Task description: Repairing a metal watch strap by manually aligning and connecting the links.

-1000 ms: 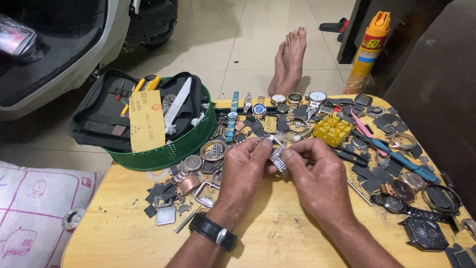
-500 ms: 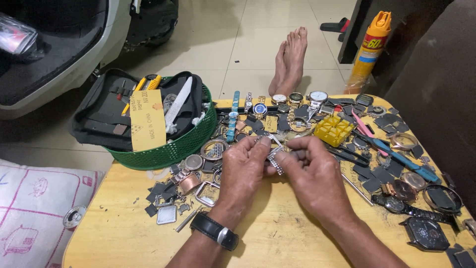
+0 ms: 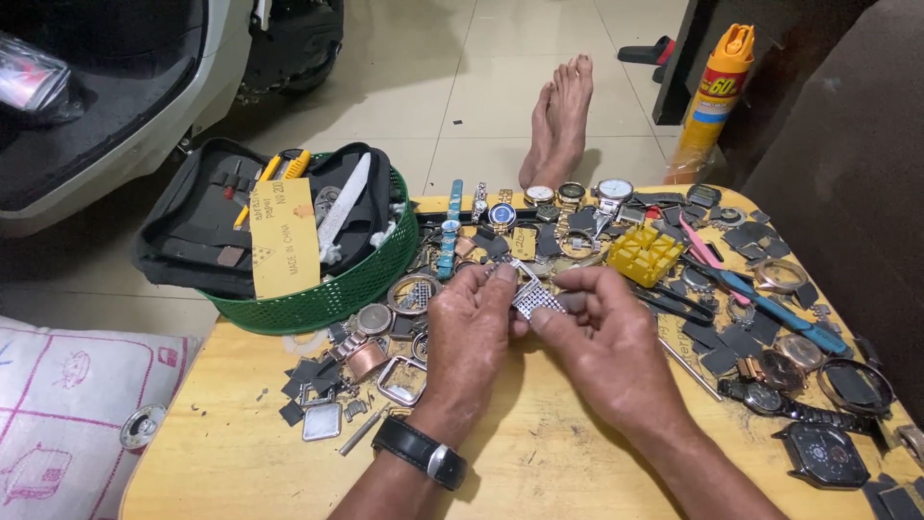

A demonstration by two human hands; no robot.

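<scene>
Over the middle of a wooden table (image 3: 241,453), my left hand (image 3: 474,332) and my right hand (image 3: 602,332) together hold a silver metal watch band (image 3: 532,295) between the fingertips. The band's mesh part hangs between both thumbs, and its upper end sticks out above my left fingers. A black wristwatch (image 3: 421,450) is strapped on my left wrist. Loose watch cases, dials and backs lie scattered around both hands.
A green basket (image 3: 318,294) with a black tool pouch and a yellow card stands at the table's back left. A yellow plastic block (image 3: 644,253), blue-handled tools (image 3: 770,310), several watches (image 3: 780,400) lie right. An orange spray can (image 3: 714,91) and two bare feet (image 3: 563,116) are beyond.
Both hands stayed close together over the table. The watch band has been turned and lifted slightly between the fingers, showing more of its mesh.
</scene>
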